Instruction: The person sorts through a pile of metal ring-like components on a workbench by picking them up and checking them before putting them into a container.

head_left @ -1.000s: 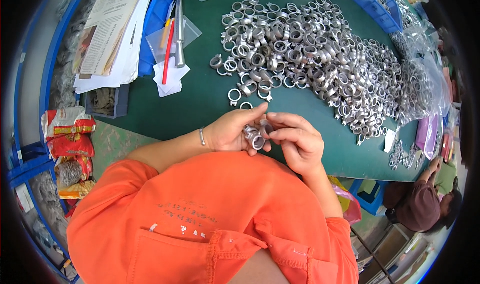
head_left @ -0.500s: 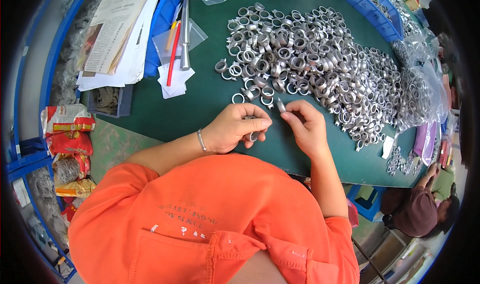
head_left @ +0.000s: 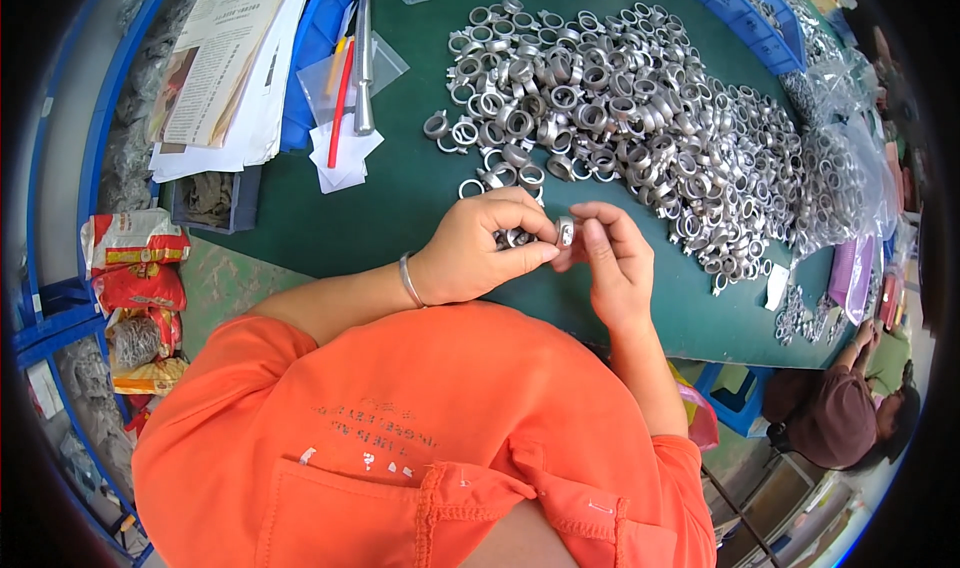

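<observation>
A single silver-grey metal ring (head_left: 566, 230), its flat face showing, is held between my two hands above the table's near part. The index fingertip of my left hand (head_left: 480, 243) meets its left side, and other metal rings (head_left: 514, 237) sit in that hand's curled fingers, partly hidden. On the ring's other side, my right hand (head_left: 617, 258) has its fingers bent round the ring, with the thumb raised near it. Just beyond the hands lies a wide heap of similar metal rings (head_left: 600, 98), some with small stubs. One loose ring (head_left: 471, 188) lies at its near edge.
Papers (head_left: 225, 68) overlap a blue bin (head_left: 310, 58) at the left. Near them lie a red pen (head_left: 341, 108) and a tapered metal rod (head_left: 363, 68). A blue basket (head_left: 745, 18) and plastic bags (head_left: 850, 178) flank the heap. A co-worker (head_left: 835, 418) sits at far right.
My hands have come together. The ring that my right hand held upright is now turned with its flat face in view, and my left fingertips have moved right to meet it.
</observation>
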`<state>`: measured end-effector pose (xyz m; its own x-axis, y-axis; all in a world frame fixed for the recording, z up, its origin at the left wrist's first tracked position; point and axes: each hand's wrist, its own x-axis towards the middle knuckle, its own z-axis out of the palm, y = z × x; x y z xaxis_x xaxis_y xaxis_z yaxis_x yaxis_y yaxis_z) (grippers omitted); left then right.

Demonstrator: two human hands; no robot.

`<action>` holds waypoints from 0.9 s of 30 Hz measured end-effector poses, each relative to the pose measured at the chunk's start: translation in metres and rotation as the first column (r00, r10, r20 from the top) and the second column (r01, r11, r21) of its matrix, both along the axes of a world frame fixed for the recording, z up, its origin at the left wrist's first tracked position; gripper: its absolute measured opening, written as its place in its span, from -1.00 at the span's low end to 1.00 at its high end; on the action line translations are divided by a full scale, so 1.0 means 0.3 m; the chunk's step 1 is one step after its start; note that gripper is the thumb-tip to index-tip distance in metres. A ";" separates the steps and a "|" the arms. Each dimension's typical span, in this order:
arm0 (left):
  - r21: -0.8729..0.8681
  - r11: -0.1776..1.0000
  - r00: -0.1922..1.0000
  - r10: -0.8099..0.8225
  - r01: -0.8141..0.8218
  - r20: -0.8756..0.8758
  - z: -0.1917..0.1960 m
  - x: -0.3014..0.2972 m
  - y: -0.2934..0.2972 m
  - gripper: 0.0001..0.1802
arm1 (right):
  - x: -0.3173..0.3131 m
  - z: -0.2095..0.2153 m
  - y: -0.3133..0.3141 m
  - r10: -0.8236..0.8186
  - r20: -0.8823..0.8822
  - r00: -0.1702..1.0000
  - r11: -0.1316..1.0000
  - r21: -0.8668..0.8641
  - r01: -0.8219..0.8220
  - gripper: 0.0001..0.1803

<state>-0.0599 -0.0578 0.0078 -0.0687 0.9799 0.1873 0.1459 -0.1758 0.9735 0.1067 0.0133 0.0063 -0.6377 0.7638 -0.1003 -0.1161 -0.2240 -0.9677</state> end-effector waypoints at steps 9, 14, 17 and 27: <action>-0.494 0.868 0.922 0.143 0.059 0.360 0.027 0.003 -0.013 -0.84 | 0.008 -0.007 -0.003 -0.035 -0.080 0.996 0.939 0.339 0.060 -0.80; -0.435 0.679 0.299 0.317 0.591 0.900 -0.056 -0.018 -0.028 -0.66 | -0.037 0.040 0.018 0.194 -0.008 0.981 0.689 0.713 -0.130 -0.67; -0.482 0.672 0.410 0.280 0.562 0.868 -0.065 -0.008 -0.040 -0.79 | -0.082 0.002 0.066 -0.223 0.154 0.963 0.525 0.851 -0.015 -0.80; -0.480 0.731 0.341 0.348 0.486 0.874 -0.047 -0.037 -0.040 -0.88 | -0.079 -0.021 0.083 -0.271 0.228 0.935 0.599 0.801 -0.021 -0.86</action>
